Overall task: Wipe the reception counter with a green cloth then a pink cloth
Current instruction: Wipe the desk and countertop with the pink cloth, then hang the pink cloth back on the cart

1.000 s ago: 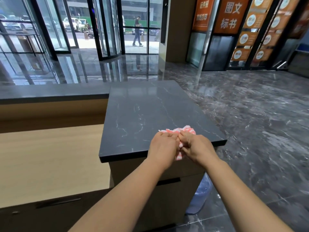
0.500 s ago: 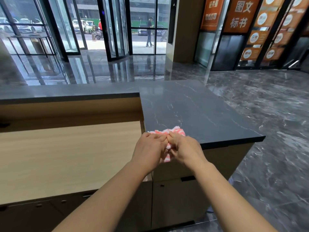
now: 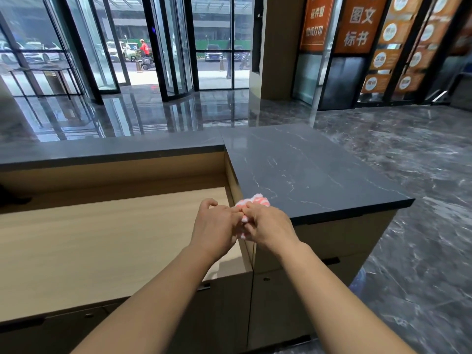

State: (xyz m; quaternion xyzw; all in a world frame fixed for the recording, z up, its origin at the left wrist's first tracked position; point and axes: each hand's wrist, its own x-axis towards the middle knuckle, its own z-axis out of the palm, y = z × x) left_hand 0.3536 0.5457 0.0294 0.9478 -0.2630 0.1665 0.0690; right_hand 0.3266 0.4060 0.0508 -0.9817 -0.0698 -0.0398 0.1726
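Head | left hand [image 3: 215,227] and right hand [image 3: 268,226] fingers pinch pink cloth [image 3: 256,200] | counter [image 3: 319,175] edge | sign [image 3: 358,24] 图文 标书

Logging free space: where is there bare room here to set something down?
The dark counter top is bare beyond and right of the pink cloth. Its near-left corner is crowded: left hand and right hand grip the cloth there. The lower wooden desk is bare up to a dark object at its left edge.
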